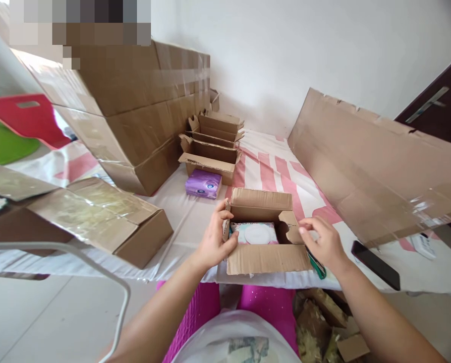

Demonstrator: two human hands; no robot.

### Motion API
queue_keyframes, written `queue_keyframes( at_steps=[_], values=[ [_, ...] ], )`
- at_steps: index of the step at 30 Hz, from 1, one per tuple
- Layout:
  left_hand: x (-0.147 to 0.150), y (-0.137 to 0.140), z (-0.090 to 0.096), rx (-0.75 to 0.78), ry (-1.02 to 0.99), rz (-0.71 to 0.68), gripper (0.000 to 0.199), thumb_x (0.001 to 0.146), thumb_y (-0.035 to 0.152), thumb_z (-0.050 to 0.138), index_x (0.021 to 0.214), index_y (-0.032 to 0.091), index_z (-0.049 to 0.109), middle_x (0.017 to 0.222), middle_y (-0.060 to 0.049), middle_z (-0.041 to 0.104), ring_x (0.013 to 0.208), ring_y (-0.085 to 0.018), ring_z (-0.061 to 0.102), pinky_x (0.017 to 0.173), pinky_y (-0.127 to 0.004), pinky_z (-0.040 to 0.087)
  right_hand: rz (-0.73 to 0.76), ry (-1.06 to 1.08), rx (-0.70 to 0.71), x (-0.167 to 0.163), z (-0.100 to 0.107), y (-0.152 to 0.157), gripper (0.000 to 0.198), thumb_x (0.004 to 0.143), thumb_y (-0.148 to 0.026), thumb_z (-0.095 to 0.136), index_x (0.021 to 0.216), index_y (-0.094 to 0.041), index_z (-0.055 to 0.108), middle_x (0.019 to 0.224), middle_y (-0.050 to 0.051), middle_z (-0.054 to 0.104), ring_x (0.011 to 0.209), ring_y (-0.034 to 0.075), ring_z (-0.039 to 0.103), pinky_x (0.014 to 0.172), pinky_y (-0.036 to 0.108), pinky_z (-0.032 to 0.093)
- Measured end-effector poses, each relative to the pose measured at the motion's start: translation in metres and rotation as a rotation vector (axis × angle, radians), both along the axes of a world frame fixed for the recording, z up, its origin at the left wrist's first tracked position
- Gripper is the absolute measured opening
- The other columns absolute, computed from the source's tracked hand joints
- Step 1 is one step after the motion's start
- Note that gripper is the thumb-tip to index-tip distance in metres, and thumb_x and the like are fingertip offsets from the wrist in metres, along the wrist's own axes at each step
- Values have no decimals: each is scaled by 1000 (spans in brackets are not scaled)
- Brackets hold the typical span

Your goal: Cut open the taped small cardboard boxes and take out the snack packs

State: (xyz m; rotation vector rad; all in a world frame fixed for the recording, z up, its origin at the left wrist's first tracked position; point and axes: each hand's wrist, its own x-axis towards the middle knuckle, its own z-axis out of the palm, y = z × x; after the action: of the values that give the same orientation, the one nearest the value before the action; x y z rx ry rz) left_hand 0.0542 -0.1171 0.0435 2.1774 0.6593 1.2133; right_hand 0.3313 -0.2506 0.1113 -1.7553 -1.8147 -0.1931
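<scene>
Grip (213, 239) on box (269, 259), long axis crosswise

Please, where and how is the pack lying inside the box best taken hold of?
Probably by its right end, coming from above: the pack lies flat, the box is open on top, and a gap shows between that end and the box's right wall.
</scene>
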Motion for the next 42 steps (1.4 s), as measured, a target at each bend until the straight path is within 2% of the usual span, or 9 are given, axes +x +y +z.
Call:
queue_keyframes(
  at_steps=[7,13,17,23,27,30,34,37,42],
  values=[
    [4,-4,-14,-70,-84,53,37,82,19,52,115,22,35,146,-19,35,145,-33,28,108,-57,34,431,-124,-398,-77,7,24,27,97,-21,38,111,-18,61,106,11,64,100,23,57,88,41,48],
    [5,-6,-18,-130,-133,94,34,82,22,51,113,23,36,137,-14,41,132,-28,43,105,-49,38,95,-262,-416,-75,4,31,39,97,-46,40,98,-15,64,92,14,62,92,30,57,87,50,44],
    [6,-8,-19,-152,-171,90,33,83,24,50,113,23,37,126,-11,47,117,-25,51,98,-44,43,-169,-319,-327,-35,-1,40,53,89,-53,52,120,-11,57,103,20,62,104,38,55,89,54,40],
    [11,-10,-32,-206,-219,149,35,86,36,51,116,24,38,104,-6,49,100,-23,53,89,-41,46,-187,26,-635,21,-25,44,45,93,-58,41,107,-19,58,93,9,67,82,24,63,70,35,48],
    [12,-10,-39,-232,-251,186,46,87,53,53,118,23,39,104,-7,49,99,-23,55,89,-41,46,-257,-115,-199,8,-17,38,39,93,-53,46,101,-18,60,95,12,63,90,27,61,77,40,48],
    [11,-8,-44,-281,-248,118,63,83,65,54,126,23,37,115,-10,50,110,-27,54,95,-44,45,-41,-139,-72,-13,-5,39,25,91,-42,53,98,-20,61,95,9,63,92,24,61,81,38,49],
    [5,-4,-50,-384,-260,-117,115,63,84,57,148,24,11,149,-20,29,141,-38,30,111,-56,32,300,-126,-461,-29,0,54,51,79,-37,72,125,-23,57,122,8,61,112,24,59,95,40,49],
    [-4,1,-54,-468,-241,-319,141,51,88,59,149,27,-21,158,-23,12,148,-39,17,114,-62,23,331,-181,-606,-31,-7,70,80,69,-34,80,140,-22,46,136,13,55,126,30,52,104,47,44],
    [-13,8,-60,-440,-133,-425,145,56,76,71,143,30,-35,159,-23,15,148,-35,21,115,-61,24,388,-240,-731,-39,-21,88,75,61,-23,79,132,-17,56,127,15,64,117,33,59,99,47,47]
  ],
)
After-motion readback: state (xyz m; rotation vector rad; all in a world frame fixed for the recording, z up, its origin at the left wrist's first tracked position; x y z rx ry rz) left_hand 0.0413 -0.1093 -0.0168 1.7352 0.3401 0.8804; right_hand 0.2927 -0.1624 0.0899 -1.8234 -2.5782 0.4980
